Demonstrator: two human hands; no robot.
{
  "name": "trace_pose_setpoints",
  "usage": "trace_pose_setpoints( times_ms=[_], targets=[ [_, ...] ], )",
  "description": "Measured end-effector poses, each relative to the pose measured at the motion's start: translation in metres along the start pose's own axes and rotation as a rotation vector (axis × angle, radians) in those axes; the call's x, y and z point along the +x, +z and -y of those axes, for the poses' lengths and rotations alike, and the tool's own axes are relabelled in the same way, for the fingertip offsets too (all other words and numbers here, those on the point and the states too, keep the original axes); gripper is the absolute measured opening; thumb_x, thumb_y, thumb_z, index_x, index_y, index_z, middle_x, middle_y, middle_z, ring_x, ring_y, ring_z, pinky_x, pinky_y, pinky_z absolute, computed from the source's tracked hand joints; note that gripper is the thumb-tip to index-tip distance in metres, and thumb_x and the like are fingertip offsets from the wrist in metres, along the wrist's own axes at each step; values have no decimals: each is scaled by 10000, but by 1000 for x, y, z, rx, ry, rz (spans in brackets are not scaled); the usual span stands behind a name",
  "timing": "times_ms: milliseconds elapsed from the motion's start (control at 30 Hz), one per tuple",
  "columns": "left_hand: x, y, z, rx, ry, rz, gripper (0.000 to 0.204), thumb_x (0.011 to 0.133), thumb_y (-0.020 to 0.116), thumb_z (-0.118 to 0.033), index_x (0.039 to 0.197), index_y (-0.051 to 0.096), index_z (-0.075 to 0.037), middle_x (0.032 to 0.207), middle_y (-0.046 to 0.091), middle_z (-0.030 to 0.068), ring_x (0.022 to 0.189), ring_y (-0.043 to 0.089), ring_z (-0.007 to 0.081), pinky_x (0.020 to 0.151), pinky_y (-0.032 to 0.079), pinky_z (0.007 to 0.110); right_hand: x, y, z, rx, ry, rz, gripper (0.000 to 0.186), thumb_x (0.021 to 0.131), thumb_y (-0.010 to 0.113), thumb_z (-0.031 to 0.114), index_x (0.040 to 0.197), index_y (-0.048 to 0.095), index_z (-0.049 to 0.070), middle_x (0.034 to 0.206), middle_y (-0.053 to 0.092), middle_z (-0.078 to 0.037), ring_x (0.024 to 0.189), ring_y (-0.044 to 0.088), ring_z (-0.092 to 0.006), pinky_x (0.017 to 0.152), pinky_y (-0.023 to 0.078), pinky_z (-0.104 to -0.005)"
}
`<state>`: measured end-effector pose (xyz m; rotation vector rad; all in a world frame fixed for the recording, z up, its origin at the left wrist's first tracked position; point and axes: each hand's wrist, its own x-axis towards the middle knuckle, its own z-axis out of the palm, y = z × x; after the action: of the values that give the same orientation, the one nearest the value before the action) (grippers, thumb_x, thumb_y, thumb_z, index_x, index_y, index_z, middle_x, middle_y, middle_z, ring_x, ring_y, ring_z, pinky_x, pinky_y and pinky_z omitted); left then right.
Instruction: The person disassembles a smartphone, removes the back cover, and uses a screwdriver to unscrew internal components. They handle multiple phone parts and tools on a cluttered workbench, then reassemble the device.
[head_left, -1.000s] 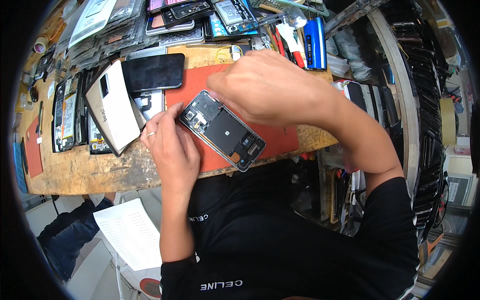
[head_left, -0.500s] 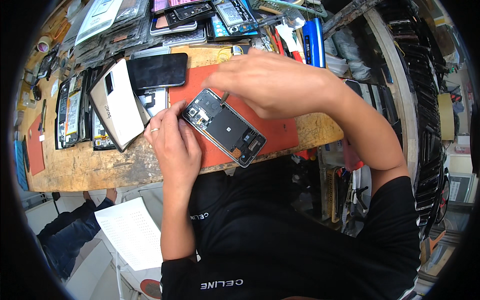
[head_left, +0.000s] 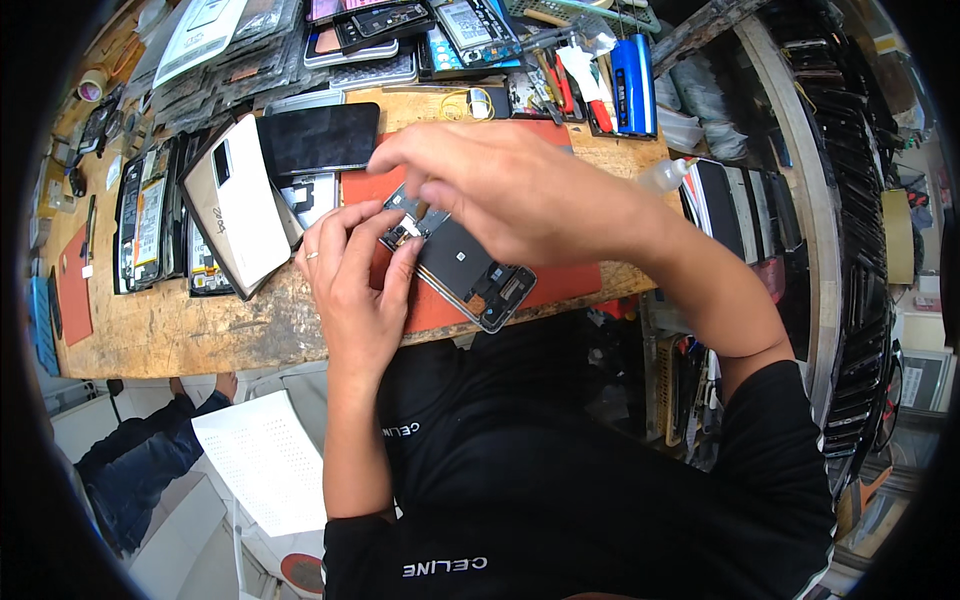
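An opened smartphone (head_left: 465, 275), its back off and inner boards showing, lies diagonally on the red mat (head_left: 560, 275). My left hand (head_left: 355, 290) holds its upper left edge with curled fingers and thumb. My right hand (head_left: 500, 190) is closed over the phone's top end, gripping a slim tool (head_left: 424, 208) whose brass-coloured part points down at the board; the rest is hidden by my fingers. Just left of the mat are a dark phone (head_left: 315, 135), a white back cover (head_left: 240, 205) and opened phones (head_left: 140, 225).
The worn wooden bench (head_left: 200, 340) holds stacked bags (head_left: 220, 60), piled phone parts (head_left: 465, 30), tools (head_left: 570, 90) and a blue cylinder (head_left: 635, 85). Racks of dark panels (head_left: 850, 260) stand right. Below left are a paper sheet (head_left: 260, 460) and another person's jeans-clad legs (head_left: 150, 470).
My right hand has moved left and down over the phone's top end. My left fingers have shifted up and right onto the phone, with the thumb now beside the board.
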<state>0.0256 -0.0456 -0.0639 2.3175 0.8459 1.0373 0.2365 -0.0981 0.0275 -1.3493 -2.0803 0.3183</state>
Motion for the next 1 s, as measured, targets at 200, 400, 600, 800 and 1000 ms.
trace_pose_setpoints(
  times_ms=[200,400,600,800,1000],
  targets=[
    [-2,2,2,-6,-78,-68,137,883,834,-53,910,702,-27,961,679,107,1003,628,307,912,468,426,-2,15,0,-8,60,-1,295,972,645,-22,1267,636,-31,1142,723,-202,1053,713,-410,889,576,-465],
    [-6,3,3,-64,-97,-174,159,952,787,-54,870,660,-3,914,676,123,905,613,308,810,490,428,-6,25,-8,6,22,-23,297,877,645,-33,1167,592,-58,966,685,-248,913,708,-463,770,568,-532],
    [-8,-3,4,-91,-137,-137,219,1060,667,-92,867,614,-2,896,647,133,877,584,321,812,475,429,7,14,3,-87,-21,68,232,868,642,-36,1096,621,-75,965,685,-256,918,712,-456,772,574,-525],
    [-11,-5,-1,-39,-135,-115,189,1044,690,-89,915,610,24,891,635,133,844,572,287,791,472,406,20,-5,16,-292,68,374,234,915,698,22,1142,674,-32,1023,714,-214,1000,714,-389,830,571,-468],
    [-14,-1,-1,8,-59,-96,177,876,821,5,924,651,-12,912,652,119,880,605,325,806,481,434,23,-16,13,-322,208,612,229,878,714,33,1102,690,-10,1018,735,-181,1037,719,-368,907,561,-466]
  ],
)
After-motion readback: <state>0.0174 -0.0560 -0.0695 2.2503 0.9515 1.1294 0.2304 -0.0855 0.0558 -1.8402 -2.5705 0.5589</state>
